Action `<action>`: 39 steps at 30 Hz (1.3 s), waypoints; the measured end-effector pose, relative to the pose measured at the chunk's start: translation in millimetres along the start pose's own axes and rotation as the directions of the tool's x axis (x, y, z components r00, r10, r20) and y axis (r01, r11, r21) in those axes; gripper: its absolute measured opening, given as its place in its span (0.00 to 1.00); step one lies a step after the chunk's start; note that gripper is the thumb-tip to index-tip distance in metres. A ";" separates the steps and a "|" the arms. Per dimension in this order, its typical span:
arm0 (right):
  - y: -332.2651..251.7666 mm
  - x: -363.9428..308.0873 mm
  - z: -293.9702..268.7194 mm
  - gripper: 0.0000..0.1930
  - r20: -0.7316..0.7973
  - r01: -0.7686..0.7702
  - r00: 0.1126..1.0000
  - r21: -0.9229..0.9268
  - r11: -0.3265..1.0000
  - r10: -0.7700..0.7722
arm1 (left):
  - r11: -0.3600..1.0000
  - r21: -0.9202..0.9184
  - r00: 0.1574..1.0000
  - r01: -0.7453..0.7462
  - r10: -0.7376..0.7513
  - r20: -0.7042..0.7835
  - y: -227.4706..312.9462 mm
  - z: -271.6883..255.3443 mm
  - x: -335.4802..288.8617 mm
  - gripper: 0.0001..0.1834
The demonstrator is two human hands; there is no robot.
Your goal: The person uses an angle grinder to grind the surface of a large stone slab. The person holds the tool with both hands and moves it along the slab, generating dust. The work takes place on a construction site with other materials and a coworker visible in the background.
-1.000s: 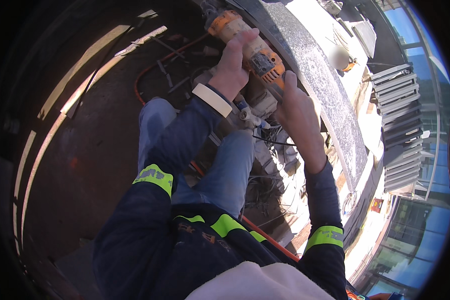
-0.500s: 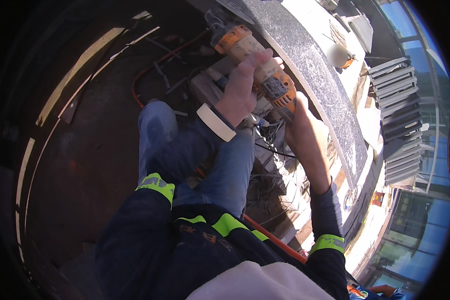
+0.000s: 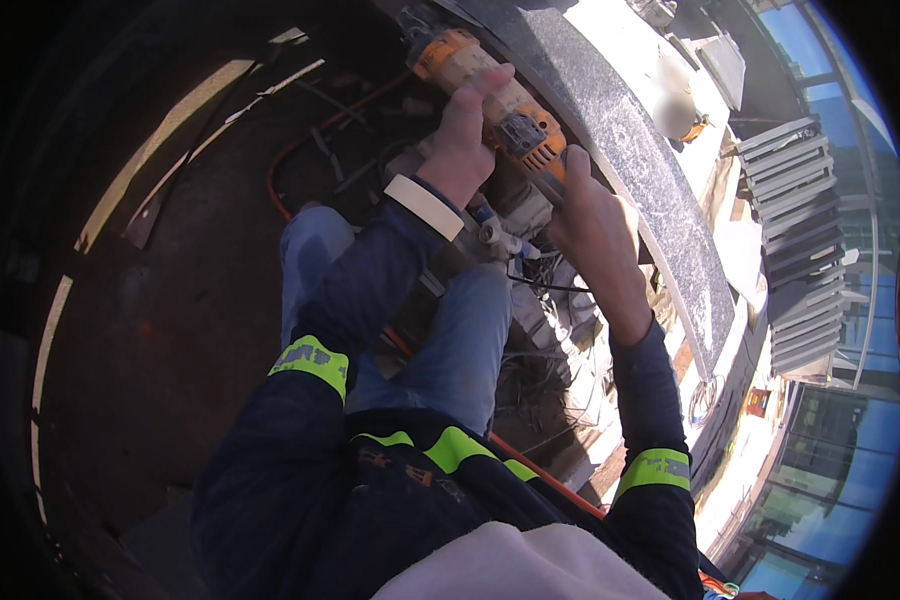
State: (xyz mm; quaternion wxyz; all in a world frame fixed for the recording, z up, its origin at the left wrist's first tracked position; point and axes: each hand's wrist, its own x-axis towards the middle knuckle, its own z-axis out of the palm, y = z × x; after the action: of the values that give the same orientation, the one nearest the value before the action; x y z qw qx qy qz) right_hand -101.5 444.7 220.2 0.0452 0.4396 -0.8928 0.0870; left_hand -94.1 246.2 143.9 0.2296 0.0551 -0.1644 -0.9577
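An orange and tan angle grinder [image 3: 525,128], coated with dust, is held slantwise along the edge of a speckled grey stone slab [image 3: 620,130]. Its grey head points to the upper left, and shadow hides whether a disc touches the slab. My left hand [image 3: 464,142] wraps the middle of the body, thumb lying over the top. Around the rear handle my right hand [image 3: 595,225] is closed, at the end toward the lower right. Below the tool, near my knee, are white and blue cable connectors [image 3: 500,240].
Loose cables and rubble [image 3: 560,350] lie between my legs and the slab. An orange hose [image 3: 550,478] runs past my right side. Stacked grey slats [image 3: 795,240] stand at the right, beside glass panels. Wooden strips [image 3: 160,150] lie at the left.
Both hands have shifted a little up and to the left with the angle grinder. More of the connectors beneath it now shows. My grip looks the same.
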 end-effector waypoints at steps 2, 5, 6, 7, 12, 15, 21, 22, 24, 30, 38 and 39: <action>-1.1 3.8 2.4 0.27 -0.001 0.000 1.000 -0.032 0.999 0.000 | 1.000 0.014 0.999 -0.007 0.008 -0.038 1.3 -1.4 6.7 0.23; -1.4 4.7 1.7 0.27 0.018 -0.011 1.000 -0.050 0.999 0.012 | 1.000 0.014 0.998 0.006 -0.005 -0.070 3.0 -0.5 7.3 0.21; -1.6 3.0 0.7 0.27 0.018 -0.015 1.000 -0.042 0.999 0.016 | 1.000 0.020 0.998 0.004 -0.003 -0.063 3.3 1.2 5.2 0.22; -1.8 0.7 -0.3 0.28 0.019 -0.020 1.000 -0.033 0.999 0.021 | 0.999 0.034 0.998 0.004 -0.002 -0.065 3.7 3.3 2.2 0.23; 2.5 -25.9 -8.4 0.29 0.042 -0.084 0.996 0.004 0.996 0.084 | 0.998 0.037 0.998 0.046 -0.045 -0.036 -9.3 16.7 -31.2 0.25; 10.7 -45.2 -10.0 0.29 0.029 -0.108 0.994 0.077 0.991 0.106 | 0.997 0.051 0.998 0.059 -0.059 0.010 -18.9 22.7 -49.8 0.30; 23.0 -64.7 -8.6 0.29 0.013 -0.087 0.996 0.135 0.987 0.085 | 0.997 0.038 0.998 0.067 -0.067 0.006 -33.9 31.9 -66.6 0.28; 23.9 -65.8 -10.3 0.29 0.027 -0.098 0.995 0.147 0.984 0.095 | 0.997 0.039 0.998 0.064 -0.064 0.001 -35.1 33.2 -67.6 0.27; 24.1 -68.0 -13.1 0.29 0.043 -0.111 0.994 0.181 0.977 0.105 | 0.997 0.041 0.998 0.061 -0.061 0.007 -35.4 34.3 -69.4 0.25; 26.6 -73.0 -14.0 0.30 0.023 -0.064 0.998 0.201 0.977 0.060 | 0.996 0.044 0.997 0.076 -0.076 0.016 -36.3 37.7 -74.1 0.20; 30.8 -81.5 -16.7 0.31 0.064 -0.120 0.992 0.223 0.967 0.108 | 0.994 0.083 0.998 0.069 -0.069 0.006 -40.9 41.0 -81.1 0.21; 31.1 -82.1 -16.7 0.32 0.064 -0.121 0.992 0.229 0.966 0.109 | 0.994 0.071 0.997 0.077 -0.078 0.004 -40.8 41.4 -81.8 0.20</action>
State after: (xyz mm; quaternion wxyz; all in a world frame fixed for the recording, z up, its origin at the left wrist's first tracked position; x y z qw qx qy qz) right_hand -76.1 530.4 220.1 -0.0342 0.3913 -0.9014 0.1822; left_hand -46.2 329.9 171.4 0.1897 0.0664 -0.1968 -0.9596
